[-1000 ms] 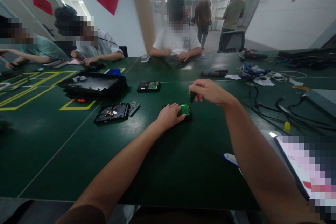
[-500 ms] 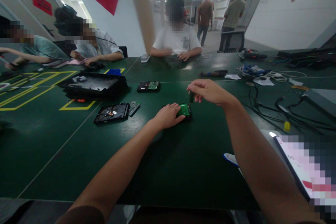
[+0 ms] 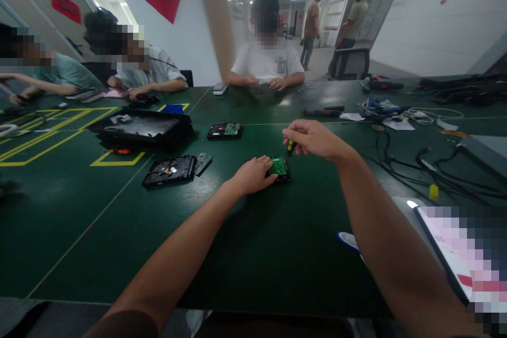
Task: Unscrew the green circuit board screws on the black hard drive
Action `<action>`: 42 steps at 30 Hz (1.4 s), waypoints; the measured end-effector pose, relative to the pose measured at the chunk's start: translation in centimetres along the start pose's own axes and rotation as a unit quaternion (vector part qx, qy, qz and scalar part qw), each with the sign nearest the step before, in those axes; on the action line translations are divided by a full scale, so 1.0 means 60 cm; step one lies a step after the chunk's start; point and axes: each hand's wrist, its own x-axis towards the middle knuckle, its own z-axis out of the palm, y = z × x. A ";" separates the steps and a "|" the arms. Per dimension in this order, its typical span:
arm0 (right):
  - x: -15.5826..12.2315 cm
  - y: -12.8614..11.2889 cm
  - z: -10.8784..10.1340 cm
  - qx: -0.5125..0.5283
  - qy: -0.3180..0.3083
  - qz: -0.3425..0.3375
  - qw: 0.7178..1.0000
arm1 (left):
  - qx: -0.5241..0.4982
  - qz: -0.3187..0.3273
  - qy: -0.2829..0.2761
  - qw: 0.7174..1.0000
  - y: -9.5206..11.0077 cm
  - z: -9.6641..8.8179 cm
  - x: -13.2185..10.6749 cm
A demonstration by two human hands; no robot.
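Observation:
A small hard drive with a green circuit board [image 3: 279, 167] lies on the dark green table [image 3: 158, 232]. My left hand [image 3: 254, 174] rests on its left side, fingers curled over the drive and holding it down. My right hand [image 3: 312, 138] hovers just above the drive's far right corner, fingers pinched round a small screwdriver [image 3: 290, 147] with a yellow and black handle that points down at the board.
An opened black drive [image 3: 169, 170] with a loose board lies to the left, beside a black tray [image 3: 141, 128]. Another drive [image 3: 224, 130] sits further back. Cables [image 3: 420, 161] spread at the right. A screen [image 3: 463, 253] is near right. Other people sit across the table.
My right hand has turned the screwdriver a little in its fingers, so its yellow handle band now shows. My left hand has stayed on the drive. Two people at the back have walked further off.

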 end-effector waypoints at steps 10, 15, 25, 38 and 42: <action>-0.006 -0.014 -0.009 -0.034 -0.002 -0.024 0.999 | -0.024 -0.008 0.001 1.000 0.000 -0.003 -0.001; -0.005 -0.017 -0.016 -0.053 0.074 -0.057 0.994 | -0.081 0.007 0.008 0.997 -0.012 -0.020 -0.008; 0.004 0.011 -0.018 -0.122 0.094 -0.046 0.987 | -0.097 -0.036 -0.028 0.994 -0.042 -0.026 -0.020; 0.008 0.025 -0.018 -0.120 0.099 -0.039 0.987 | -0.020 -0.168 -0.065 0.984 0.032 -0.050 -0.036; 0.008 0.023 -0.016 -0.119 0.095 -0.045 0.987 | -0.050 -0.173 -0.066 0.981 0.022 -0.066 -0.039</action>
